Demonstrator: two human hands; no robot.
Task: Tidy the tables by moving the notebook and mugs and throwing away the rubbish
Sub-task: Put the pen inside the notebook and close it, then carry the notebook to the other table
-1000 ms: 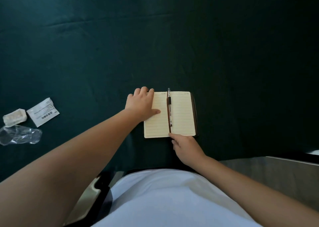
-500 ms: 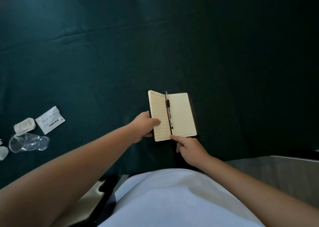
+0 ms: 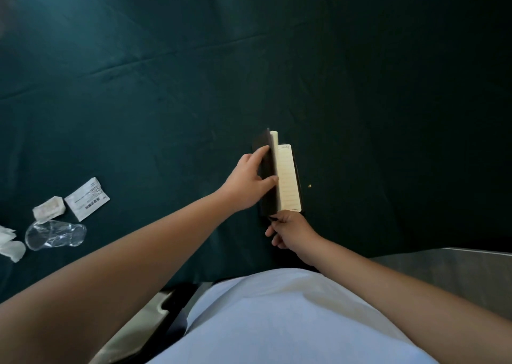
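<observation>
A small dark-covered notebook [image 3: 288, 178] with lined cream pages lies near the table's front edge, half closed. Its left cover stands nearly upright, and my left hand [image 3: 249, 180] presses flat against the outside of that cover. My right hand [image 3: 291, 229] pinches the notebook's near bottom edge at the spine. The pen inside is hidden by the raised cover. At the far left lie a tipped clear plastic cup [image 3: 55, 234], a printed paper wrapper [image 3: 86, 198], a small white packet [image 3: 49, 208] and crumpled tissue [image 3: 11, 246].
A dark green cloth [image 3: 166, 100] covers the table. A tiny crumb [image 3: 310, 186] sits just right of the notebook. Grey floor [image 3: 443, 264] shows at the lower right, and a black chair part [image 3: 177, 297] sits below the table edge.
My left hand has swung the notebook's left half up and over toward the right, from flat open to nearly closed. The right hand stays at the bottom edge.
</observation>
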